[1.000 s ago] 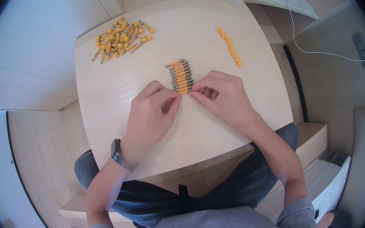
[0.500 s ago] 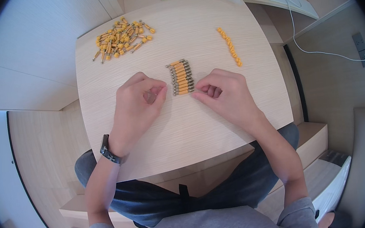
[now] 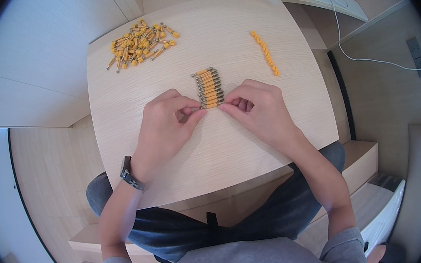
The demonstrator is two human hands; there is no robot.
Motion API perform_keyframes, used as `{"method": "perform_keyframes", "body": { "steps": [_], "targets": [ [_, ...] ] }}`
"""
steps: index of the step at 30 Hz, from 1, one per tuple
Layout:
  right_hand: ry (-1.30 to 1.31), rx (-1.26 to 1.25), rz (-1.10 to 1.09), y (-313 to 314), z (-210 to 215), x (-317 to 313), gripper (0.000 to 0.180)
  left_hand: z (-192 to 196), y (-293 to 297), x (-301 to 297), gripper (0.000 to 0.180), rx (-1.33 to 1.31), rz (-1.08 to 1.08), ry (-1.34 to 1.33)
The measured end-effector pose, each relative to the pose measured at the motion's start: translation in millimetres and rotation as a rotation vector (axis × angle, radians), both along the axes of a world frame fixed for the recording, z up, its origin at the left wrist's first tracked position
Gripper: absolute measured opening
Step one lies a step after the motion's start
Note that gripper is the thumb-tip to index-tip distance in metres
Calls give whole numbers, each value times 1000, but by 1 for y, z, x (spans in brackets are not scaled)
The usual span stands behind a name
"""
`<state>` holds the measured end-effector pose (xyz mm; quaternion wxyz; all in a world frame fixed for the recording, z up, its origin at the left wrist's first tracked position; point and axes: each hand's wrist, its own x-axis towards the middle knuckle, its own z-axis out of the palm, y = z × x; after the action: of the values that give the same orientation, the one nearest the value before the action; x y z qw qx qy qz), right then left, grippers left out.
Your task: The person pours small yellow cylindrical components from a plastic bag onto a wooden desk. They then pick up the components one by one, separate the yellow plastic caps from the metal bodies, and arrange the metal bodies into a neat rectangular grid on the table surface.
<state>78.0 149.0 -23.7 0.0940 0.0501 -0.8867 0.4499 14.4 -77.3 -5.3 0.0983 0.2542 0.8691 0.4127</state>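
Observation:
A stacked row of connecting bolts [image 3: 209, 84], metal pins with orange sleeves, lies side by side on the table in front of me. My left hand [image 3: 170, 119] has thumb and fingers closed at the left end of the row's nearest bolt. At that same bolt's right end, my right hand [image 3: 259, 106] pinches with thumb and forefinger. The fingertips cover both ends of this bolt, while its orange middle [image 3: 211, 106] shows between them. The row bows slightly, its far end shifted left.
A loose heap of similar bolts with yellow caps [image 3: 141, 45] lies at the table's far left. To the right, small yellow plastic pieces [image 3: 265, 54] form a line. The pale wood table [image 3: 243, 148] ends near my lap; a white cable [image 3: 350, 58] hangs beyond its right side.
My left hand has moved right and its fingertips now meet the left end of the nearest bolt. The right hand has shifted only slightly to the left.

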Motion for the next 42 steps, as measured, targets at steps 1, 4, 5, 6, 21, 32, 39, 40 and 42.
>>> {"method": "perform_keyframes", "body": {
  "steps": [1,4,5,6,21,32,39,40,42],
  "targets": [
    [-1,-4,-2,0,0,0,14,0,0,0,16,7,-2,4],
    [-1,6,0,0,1,0,14,-1,1,0,16,12,4,8],
    [-2,7,0,0,1,0,14,-2,1,0,16,11,8,8],
    [-2,9,-1,0,1,0,14,-1,1,0,16,6,12,5],
    [3,18,2,1,0,0,13,-4,1,0,14,28,17,10],
    [-9,4,7,0,1,-1,14,-20,4,-26,19,-72,116,241],
    [-16,5,7,0,2,-1,14,-23,9,-30,19,-87,143,241],
    [-16,1,8,0,3,-1,14,-23,9,-30,19,-92,145,241],
    [-15,2,7,0,1,-2,14,-23,9,-30,19,-105,144,243]
  ]
}}
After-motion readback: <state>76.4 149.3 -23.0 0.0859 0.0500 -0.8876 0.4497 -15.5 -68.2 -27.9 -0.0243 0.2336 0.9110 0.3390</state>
